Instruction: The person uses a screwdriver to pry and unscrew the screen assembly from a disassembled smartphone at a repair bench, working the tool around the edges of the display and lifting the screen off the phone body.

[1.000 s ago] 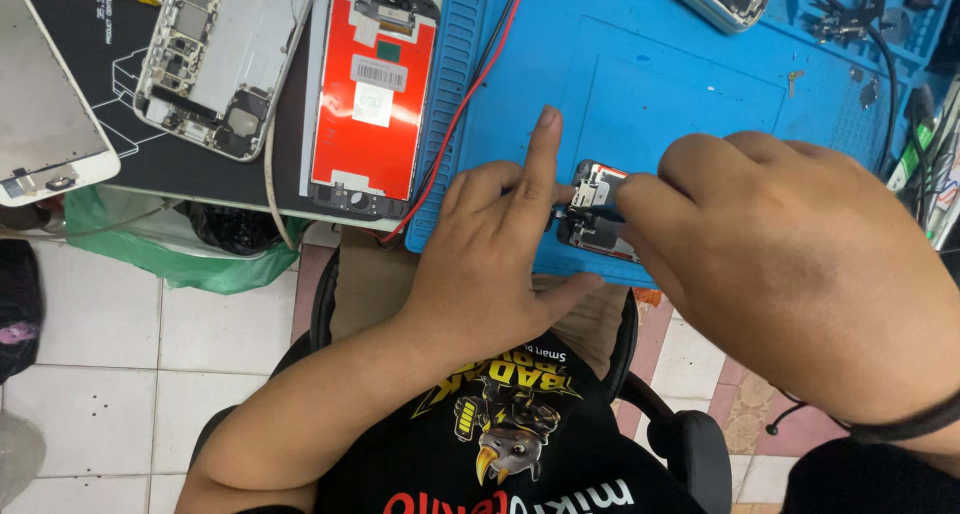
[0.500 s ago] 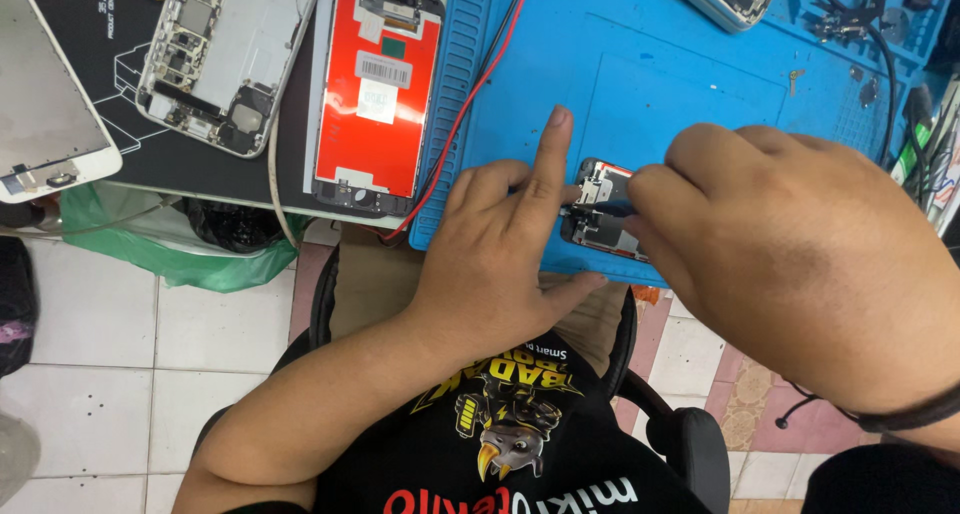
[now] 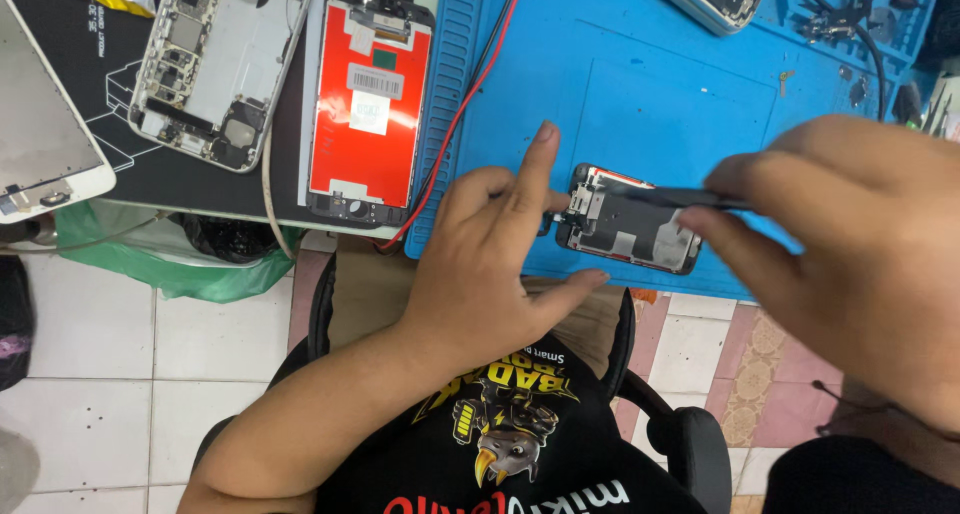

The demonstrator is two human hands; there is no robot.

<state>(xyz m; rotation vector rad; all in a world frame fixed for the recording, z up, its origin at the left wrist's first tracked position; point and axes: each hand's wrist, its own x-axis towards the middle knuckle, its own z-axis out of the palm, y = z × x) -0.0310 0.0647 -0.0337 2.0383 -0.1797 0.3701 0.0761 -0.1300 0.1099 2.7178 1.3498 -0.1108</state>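
Left hand (image 3: pixel 495 264) lies spread, fingertips steadying the small phone assembly (image 3: pixel 628 220) just beyond them on the blue mat (image 3: pixel 640 94). Right hand (image 3: pixel 860 244) pinches a dark thin tool (image 3: pixel 672 196) over it. Judgement: keep steady downward pressure and a shallow tool angle.

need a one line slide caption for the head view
Left hand steadies an opened phone on a blue repair mat while the right hand works it with tweezers.
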